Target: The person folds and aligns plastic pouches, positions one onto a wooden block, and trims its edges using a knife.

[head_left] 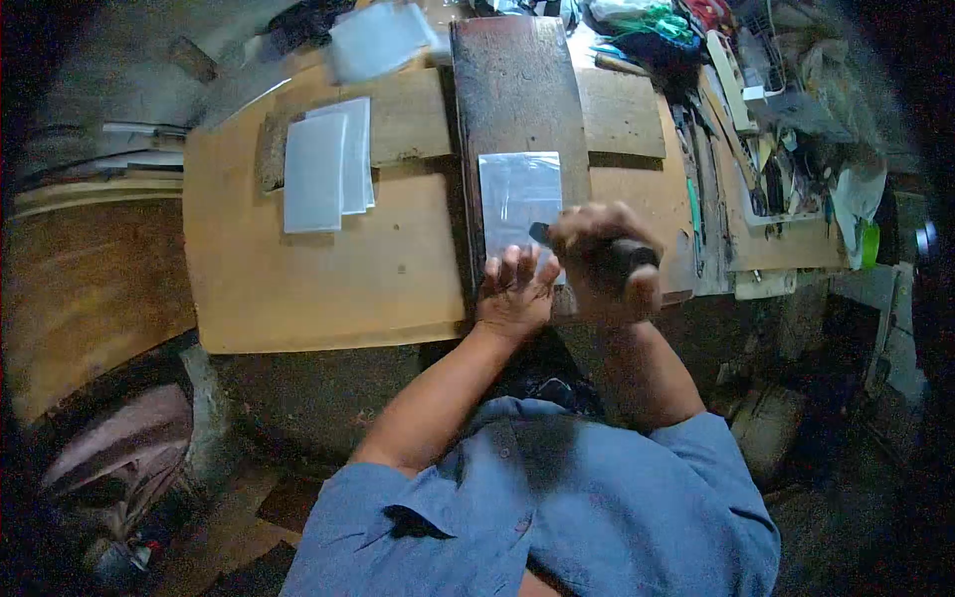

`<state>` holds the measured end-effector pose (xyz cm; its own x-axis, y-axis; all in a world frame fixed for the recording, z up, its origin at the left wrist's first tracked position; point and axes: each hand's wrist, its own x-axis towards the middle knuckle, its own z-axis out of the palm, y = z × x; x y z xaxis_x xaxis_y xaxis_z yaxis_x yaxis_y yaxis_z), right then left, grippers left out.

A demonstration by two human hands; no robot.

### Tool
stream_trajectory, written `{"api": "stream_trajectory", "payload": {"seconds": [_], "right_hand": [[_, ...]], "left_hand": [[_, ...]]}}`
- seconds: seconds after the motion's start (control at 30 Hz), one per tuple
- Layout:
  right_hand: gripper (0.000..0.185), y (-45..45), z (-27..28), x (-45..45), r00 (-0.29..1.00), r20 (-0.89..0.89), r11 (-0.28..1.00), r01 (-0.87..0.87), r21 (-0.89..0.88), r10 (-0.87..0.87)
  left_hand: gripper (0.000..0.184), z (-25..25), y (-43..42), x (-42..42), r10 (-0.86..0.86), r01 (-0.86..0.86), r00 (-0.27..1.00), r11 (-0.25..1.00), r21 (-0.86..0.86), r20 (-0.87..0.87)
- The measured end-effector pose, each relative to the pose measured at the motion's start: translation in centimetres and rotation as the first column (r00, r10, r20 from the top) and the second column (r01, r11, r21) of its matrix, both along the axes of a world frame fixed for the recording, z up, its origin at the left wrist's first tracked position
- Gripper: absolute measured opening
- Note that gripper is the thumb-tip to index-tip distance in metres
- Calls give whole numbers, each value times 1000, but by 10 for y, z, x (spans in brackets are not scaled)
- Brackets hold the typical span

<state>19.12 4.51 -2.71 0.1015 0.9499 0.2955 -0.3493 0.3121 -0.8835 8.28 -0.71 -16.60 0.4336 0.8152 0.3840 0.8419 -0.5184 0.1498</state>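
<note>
No lettering, label, brand or number can be read; the clutter [652, 25] at upper right appears too blurred to tell.

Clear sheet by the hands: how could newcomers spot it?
On the table is a long dark board. The clear sheet lies on its near half, left hand at the sheet's near end. Unlike the overlapping pale sheets to the left, it shows bright glints.

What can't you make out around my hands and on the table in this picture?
All in the head view:
The dark tool: its kind is unclear; the blurred right hand covers much of it.
The plastic sheet: part of its lower end is hidden under the left hand.
The far pale sheets: blurred, so I can't count them.
</note>
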Motion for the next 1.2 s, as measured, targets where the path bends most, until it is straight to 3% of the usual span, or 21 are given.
{"api": "stream_trajectory", "payload": {"seconds": [0.1,0.2,0.27,0.33,0.37,0.4,0.47,0.53,0.63,0.7,0.8,0.87,0.93,1.0,1.07,1.13,1.2], "right_hand": [[68,7,-6,4,987,-153,998,41,-41,-47],[68,-4,10,13,998,-66,998,1,67,3],[68,-2,-12,17,996,-92,1000,11,29,-9],[68,4,-9,18,989,-124,996,80,-48,-86],[55,-7,-9,15,939,-312,986,110,-122,-143],[55,-6,-8,21,939,-313,987,110,-116,-141],[55,-11,-8,34,971,-201,991,-132,5,130],[58,-8,-19,31,947,-315,998,-46,43,58],[62,-6,-13,36,991,-121,997,-66,-37,62],[63,-9,-17,34,990,-130,999,-47,-7,46],[64,-13,-18,35,989,-141,999,-29,21,32],[64,-14,-18,28,988,-148,999,-43,26,46],[67,-14,-13,15,963,-171,976,216,22,-209],[69,-19,-2,10,972,-171,986,166,29,-159],[70,-29,-2,5,979,-169,992,120,31,-113],[66,-32,-4,-4,974,-208,995,-99,-18,93],[67,-31,8,-13,968,-234,996,-91,-6,87]], "left_hand": [[38,1,1,2,2,-2,1000,1000,-16,-9],[35,-2,5,3,19,-19,1000,1000,24,12],[31,0,2,3,19,-21,999,997,69,26],[32,3,4,3,7,-6,1000,1000,-25,18],[35,-1,3,4,10,-10,999,1000,3,34],[35,0,6,4,10,-11,999,1000,9,33],[40,0,4,2,-7,7,998,1000,3,57],[43,4,1,2,-23,25,999,999,-30,49],[50,6,0,-1,-40,40,999,998,-44,-6],[55,6,-9,-4,-44,42,998,999,-34,-48],[60,13,-34,-12,-42,39,998,996,-81,-41],[65,23,-42,-20,-105,101,994,921,-376,9],[67,24,-46,-21,-105,118,993,902,-415,53],[70,25,-45,-22,-97,130,991,884,-450,94],[81,25,-47,-22,-116,115,993,886,-449,25],[79,22,-47,-21,-123,112,992,880,-462,7],[76,18,-48,-21,-128,104,992,871,-479,-16]]}}
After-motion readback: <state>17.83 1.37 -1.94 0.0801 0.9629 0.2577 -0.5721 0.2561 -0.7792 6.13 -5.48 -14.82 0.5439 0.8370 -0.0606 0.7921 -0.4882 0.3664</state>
